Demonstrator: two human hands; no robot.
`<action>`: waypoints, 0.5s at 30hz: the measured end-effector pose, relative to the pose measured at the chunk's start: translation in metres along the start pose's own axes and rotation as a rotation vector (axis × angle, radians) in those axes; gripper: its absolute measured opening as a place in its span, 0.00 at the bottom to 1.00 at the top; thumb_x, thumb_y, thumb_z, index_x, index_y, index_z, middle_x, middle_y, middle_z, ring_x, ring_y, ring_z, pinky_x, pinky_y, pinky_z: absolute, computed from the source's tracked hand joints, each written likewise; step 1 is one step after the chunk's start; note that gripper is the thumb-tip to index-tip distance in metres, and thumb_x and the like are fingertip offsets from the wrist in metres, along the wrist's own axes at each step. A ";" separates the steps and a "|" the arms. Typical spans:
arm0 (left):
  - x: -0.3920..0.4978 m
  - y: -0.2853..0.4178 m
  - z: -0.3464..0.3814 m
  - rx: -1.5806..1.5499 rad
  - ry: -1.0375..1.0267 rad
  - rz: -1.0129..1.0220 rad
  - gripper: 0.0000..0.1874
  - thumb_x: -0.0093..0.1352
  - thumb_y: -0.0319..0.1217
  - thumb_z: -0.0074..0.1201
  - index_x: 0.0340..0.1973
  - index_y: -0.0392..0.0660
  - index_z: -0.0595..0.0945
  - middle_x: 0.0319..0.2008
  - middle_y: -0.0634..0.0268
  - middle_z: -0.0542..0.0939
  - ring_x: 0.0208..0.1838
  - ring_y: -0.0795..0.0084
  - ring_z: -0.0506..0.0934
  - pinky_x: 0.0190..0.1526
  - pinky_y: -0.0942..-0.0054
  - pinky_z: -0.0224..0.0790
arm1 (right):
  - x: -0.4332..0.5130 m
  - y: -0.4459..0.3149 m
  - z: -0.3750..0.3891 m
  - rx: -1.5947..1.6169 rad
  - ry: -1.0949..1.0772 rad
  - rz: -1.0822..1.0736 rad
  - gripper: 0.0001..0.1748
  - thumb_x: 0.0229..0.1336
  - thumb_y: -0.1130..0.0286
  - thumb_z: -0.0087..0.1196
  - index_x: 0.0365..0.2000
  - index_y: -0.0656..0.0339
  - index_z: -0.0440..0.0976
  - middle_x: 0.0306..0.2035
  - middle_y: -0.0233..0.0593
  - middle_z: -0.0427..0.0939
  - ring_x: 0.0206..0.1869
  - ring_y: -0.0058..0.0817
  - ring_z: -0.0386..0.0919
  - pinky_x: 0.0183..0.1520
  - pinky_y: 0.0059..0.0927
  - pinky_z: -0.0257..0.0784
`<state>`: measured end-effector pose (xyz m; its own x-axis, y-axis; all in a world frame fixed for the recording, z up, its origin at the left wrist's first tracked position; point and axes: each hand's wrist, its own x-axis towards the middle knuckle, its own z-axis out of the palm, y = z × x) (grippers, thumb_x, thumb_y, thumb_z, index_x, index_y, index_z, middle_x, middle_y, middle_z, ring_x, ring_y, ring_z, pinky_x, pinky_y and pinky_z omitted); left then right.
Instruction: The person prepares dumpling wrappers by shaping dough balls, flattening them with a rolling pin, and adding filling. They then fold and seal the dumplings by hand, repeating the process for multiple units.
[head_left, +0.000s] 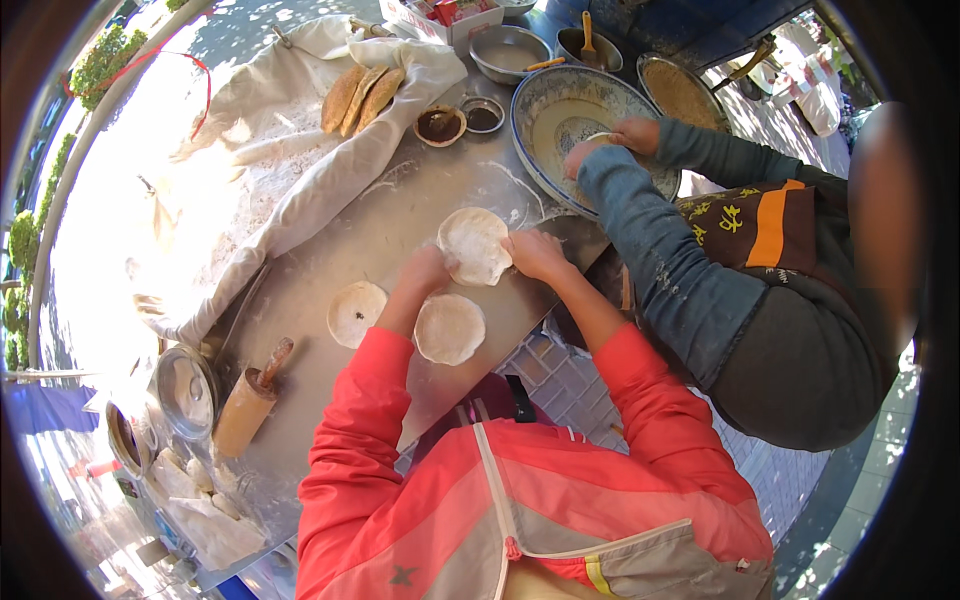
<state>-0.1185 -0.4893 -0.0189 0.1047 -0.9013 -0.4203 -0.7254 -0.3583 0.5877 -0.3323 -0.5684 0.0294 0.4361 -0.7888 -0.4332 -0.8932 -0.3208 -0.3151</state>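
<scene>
A flattened round of dough (474, 244) is held by its edges between my two hands, over the metal worktop. My left hand (427, 270) pinches its lower left side, with the fingertips partly hidden. At its right edge, my right hand (537, 253) has its fingers closed on the rim. Just below lies a second dough round (450, 330), close to my left forearm. Further left rests another dough round (355, 313) with a small dark spot in its middle; my red sleeve comes near its edge.
Beside me on the right, a co-worker's hands (609, 146) work over a large enamel basin (525, 142). Baked flatbreads (361, 97) lie on a white cloth (300, 202). Two small bowls of dark contents (440, 124) stand behind the dough. A rolling pin (246, 411) and metal bowl (186, 394) occupy the left.
</scene>
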 end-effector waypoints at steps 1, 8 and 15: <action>0.001 0.000 0.001 -0.044 0.050 -0.038 0.25 0.65 0.51 0.56 0.22 0.38 0.84 0.17 0.59 0.80 0.24 0.64 0.80 0.32 0.64 0.71 | -0.002 0.000 0.000 -0.015 -0.052 0.009 0.26 0.64 0.44 0.41 0.40 0.57 0.76 0.45 0.54 0.78 0.50 0.55 0.75 0.51 0.54 0.67; 0.001 0.002 0.001 -0.077 -0.100 -0.027 0.27 0.63 0.52 0.57 0.20 0.37 0.83 0.19 0.55 0.80 0.26 0.60 0.80 0.33 0.62 0.71 | -0.004 0.001 -0.003 -0.003 -0.006 0.052 0.23 0.64 0.51 0.44 0.43 0.58 0.77 0.48 0.54 0.77 0.52 0.50 0.75 0.52 0.51 0.68; 0.001 0.009 0.001 -0.024 -0.142 0.008 0.26 0.64 0.49 0.58 0.18 0.35 0.83 0.14 0.59 0.79 0.19 0.67 0.78 0.27 0.68 0.70 | 0.000 0.004 -0.002 -0.014 0.020 0.060 0.25 0.64 0.48 0.41 0.45 0.55 0.77 0.48 0.53 0.78 0.50 0.54 0.75 0.52 0.52 0.67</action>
<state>-0.1257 -0.4934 -0.0149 0.0005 -0.8612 -0.5082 -0.7090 -0.3587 0.6071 -0.3361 -0.5703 0.0295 0.3795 -0.8170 -0.4341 -0.9192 -0.2796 -0.2773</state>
